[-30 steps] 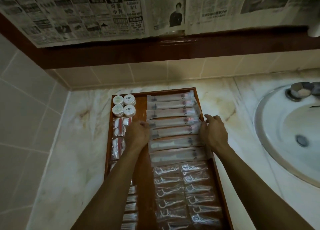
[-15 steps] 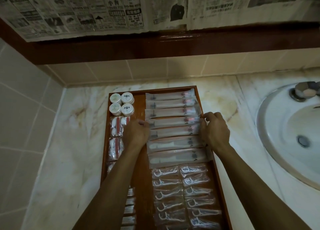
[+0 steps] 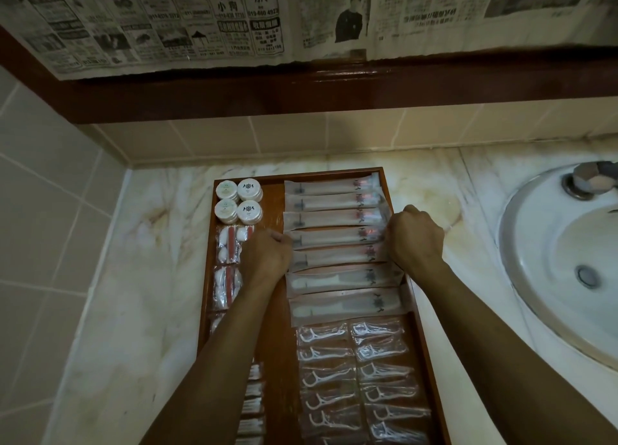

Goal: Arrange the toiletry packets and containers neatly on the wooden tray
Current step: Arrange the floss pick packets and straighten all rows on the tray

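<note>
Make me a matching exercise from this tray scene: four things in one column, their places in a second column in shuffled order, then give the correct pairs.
Things:
1. round white containers
2. dental floss pick packets
3. long toothbrush packets
4. sink

Places:
A. near right part of the wooden tray
B. far left corner of the tray
C. on the counter, right of the tray
D. far right part of the tray, between the left hand and right hand

Pairs: 1-B, 2-A, 3-D, 4-C
</note>
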